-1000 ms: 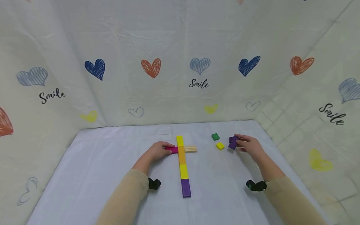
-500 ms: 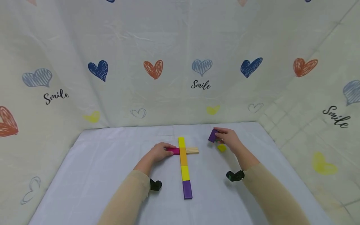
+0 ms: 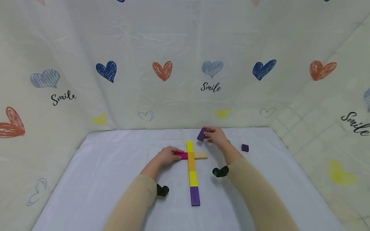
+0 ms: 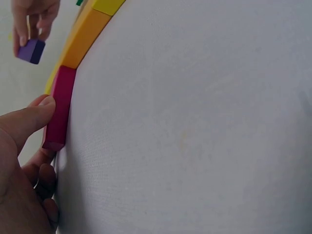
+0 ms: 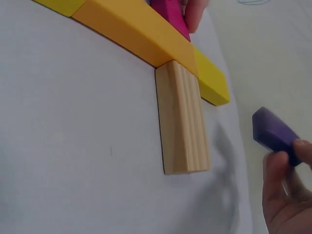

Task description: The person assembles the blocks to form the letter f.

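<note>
My left hand point(image 3: 168, 156) holds the magenta block point(image 4: 62, 105) between thumb and fingers; the block lies against the left side of an orange block point(image 3: 191, 162). A purple block point(image 5: 274, 130) is pinched in my right hand point(image 3: 216, 136), raised above the table beyond the row and tilted. The row runs toward me: a yellow block point(image 3: 189, 146), the orange one, another yellow block point(image 3: 193, 178), then a purple block point(image 3: 195, 196). Opposite the magenta piece, a grooved bare-wood block point(image 5: 183, 122) touches the orange block's right side.
A small dark purple block point(image 3: 245, 148) sits on the white-covered table point(image 3: 115, 179), right of my right arm. My right hand and forearm hide most of the area where the green and yellow pieces lay. A wall sheet with printed hearts rises behind the table.
My right hand has carried the purple block left, from beside the small purple block to behind the row's far end. My left hand stays on the magenta block. The head view has shifted slightly.
</note>
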`<state>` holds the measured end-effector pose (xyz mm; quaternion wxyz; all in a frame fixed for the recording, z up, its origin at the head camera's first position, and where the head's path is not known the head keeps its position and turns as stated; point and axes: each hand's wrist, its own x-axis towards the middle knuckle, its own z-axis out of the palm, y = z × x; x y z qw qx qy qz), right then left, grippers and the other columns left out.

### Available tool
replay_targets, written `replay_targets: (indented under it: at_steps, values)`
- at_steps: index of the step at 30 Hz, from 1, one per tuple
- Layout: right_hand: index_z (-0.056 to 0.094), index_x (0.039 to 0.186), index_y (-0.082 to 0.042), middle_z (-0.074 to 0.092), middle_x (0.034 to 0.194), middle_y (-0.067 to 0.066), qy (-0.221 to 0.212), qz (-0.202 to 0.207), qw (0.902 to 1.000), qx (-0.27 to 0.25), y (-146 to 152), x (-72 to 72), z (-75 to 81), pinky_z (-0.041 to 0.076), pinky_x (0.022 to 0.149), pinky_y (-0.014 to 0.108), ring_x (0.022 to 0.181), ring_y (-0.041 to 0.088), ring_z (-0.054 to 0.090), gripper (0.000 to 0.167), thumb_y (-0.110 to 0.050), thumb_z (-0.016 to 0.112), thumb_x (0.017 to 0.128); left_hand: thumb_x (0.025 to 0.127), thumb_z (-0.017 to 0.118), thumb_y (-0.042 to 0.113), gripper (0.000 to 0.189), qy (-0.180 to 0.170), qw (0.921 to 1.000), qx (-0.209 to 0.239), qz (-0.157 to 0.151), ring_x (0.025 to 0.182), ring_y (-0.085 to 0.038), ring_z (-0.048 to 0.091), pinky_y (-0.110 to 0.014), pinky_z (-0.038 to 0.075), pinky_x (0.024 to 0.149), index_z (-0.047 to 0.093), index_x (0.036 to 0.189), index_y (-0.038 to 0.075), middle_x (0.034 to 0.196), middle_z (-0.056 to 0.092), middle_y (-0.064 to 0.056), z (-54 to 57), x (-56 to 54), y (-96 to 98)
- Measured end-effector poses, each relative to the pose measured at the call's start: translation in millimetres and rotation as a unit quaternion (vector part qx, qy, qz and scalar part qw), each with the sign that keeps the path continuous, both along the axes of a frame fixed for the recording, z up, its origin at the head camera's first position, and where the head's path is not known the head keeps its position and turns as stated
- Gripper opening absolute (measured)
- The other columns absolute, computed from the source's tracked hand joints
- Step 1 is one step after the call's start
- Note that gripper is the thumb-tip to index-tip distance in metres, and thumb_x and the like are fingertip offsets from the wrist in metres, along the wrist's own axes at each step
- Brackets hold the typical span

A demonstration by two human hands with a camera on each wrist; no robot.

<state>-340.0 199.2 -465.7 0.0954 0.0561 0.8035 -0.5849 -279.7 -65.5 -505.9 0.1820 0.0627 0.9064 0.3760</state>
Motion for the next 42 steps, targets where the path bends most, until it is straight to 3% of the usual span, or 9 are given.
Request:
replay_targets:
  at_steps: [9, 18, 30, 37, 42]
  values:
    - [0.058, 0.140, -0.015, 0.061, 0.128, 0.016, 0.000, -0.011, 0.9999, 0.007, -21, -13.3, -8.0, 0.056, 0.082, 0.031, 0.105, 0.029, 0.062, 0.038, -0.014, 0.058, 0.101, 0.093, 0.070, 0.031, 0.026, 0.000, 0.9999, 0.003, -0.012, 0.117, -0.028, 0.050, -0.053, 0.040, 0.103, 0.072, 0.119, 0.036, 0.128, 0.060, -0.005, 0.5, 0.7, 3.3]
    - [0.058, 0.139, -0.014, 0.060, 0.126, 0.017, -0.012, -0.013, 0.9997, 0.016, -32, -14.5, -15.2, 0.055, 0.087, 0.037, 0.097, 0.027, 0.062, 0.038, -0.014, 0.058, 0.101, 0.093, 0.070, 0.031, 0.026, 0.004, 0.9996, 0.007, -0.027, 0.117, -0.027, 0.051, -0.053, 0.040, 0.104, 0.073, 0.118, 0.036, 0.127, 0.061, -0.003, 0.7, 0.1, 6.7]
    - [0.058, 0.140, -0.019, 0.057, 0.127, 0.014, -0.036, -0.013, 0.9982, 0.046, -45, -25.3, -25.2, 0.055, 0.071, 0.024, 0.084, 0.021, 0.060, 0.042, -0.014, 0.062, 0.099, 0.092, 0.070, 0.033, 0.027, -0.005, 1.0000, -0.004, -0.001, 0.119, -0.029, 0.050, -0.055, 0.041, 0.103, 0.072, 0.119, 0.038, 0.129, 0.059, -0.005, -0.5, -2.6, -2.2]
    - [0.059, 0.138, -0.018, 0.058, 0.125, 0.015, -0.047, -0.042, 0.9979, 0.017, -48, -24.8, -22.8, 0.056, 0.078, 0.030, 0.084, 0.021, 0.060, 0.040, -0.014, 0.063, 0.098, 0.093, 0.070, 0.033, 0.027, -0.001, 1.0000, 0.002, -0.007, 0.120, -0.029, 0.049, -0.055, 0.041, 0.103, 0.072, 0.119, 0.037, 0.129, 0.060, -0.005, -2.1, -3.7, -3.3]
    - [0.059, 0.138, -0.019, 0.058, 0.125, 0.015, -0.053, -0.038, 0.9974, 0.031, -49, -26.6, -24.6, 0.056, 0.076, 0.029, 0.084, 0.021, 0.060, 0.041, -0.014, 0.063, 0.098, 0.093, 0.070, 0.031, 0.027, 0.001, 0.9999, -0.001, -0.010, 0.120, -0.030, 0.050, -0.056, 0.040, 0.103, 0.072, 0.120, 0.035, 0.129, 0.060, -0.006, 0.0, -2.9, -2.2]
